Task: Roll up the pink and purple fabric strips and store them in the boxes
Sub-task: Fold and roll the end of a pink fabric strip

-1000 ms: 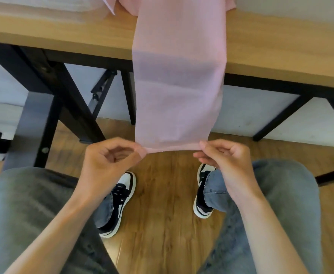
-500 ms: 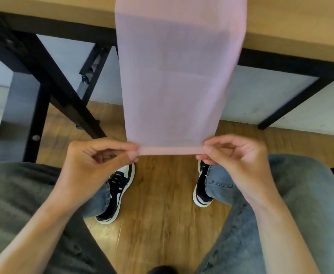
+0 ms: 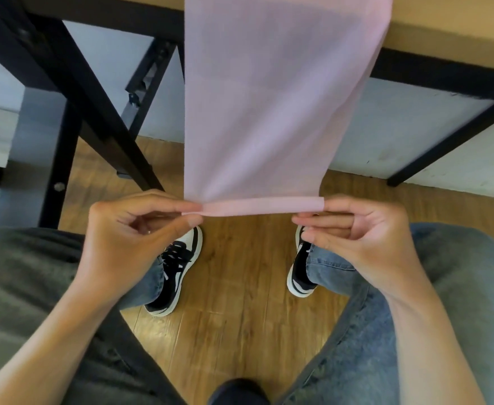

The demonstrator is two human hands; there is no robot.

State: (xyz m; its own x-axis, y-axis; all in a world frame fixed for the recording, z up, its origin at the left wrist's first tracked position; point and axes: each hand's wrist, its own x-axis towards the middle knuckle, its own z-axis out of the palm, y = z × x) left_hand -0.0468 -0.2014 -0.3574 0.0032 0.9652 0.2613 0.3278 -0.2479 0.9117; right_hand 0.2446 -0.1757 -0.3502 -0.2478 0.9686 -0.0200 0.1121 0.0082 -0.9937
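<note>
A pink fabric strip (image 3: pixel 269 106) hangs down from the wooden table's edge (image 3: pixel 450 33) to just above my knees. Its bottom end is turned over into a narrow flat fold (image 3: pixel 263 206). My left hand (image 3: pixel 134 238) pinches the left end of that fold between thumb and forefinger. My right hand (image 3: pixel 362 235) holds the right end, fingers stretched out under the fold and thumb against its corner. No purple strip and no boxes are in view.
Black metal table legs and braces (image 3: pixel 99 118) stand to the left and right under the table. Below are a wooden floor (image 3: pixel 239 317), my two black-and-white shoes (image 3: pixel 178 270) and my knees in jeans. A white wall panel (image 3: pixel 400 133) lies behind.
The view has tilted down and closer, so the table top has left the frame. The folded band at the strip's bottom end has grown wider, and my hands stay at its two ends.
</note>
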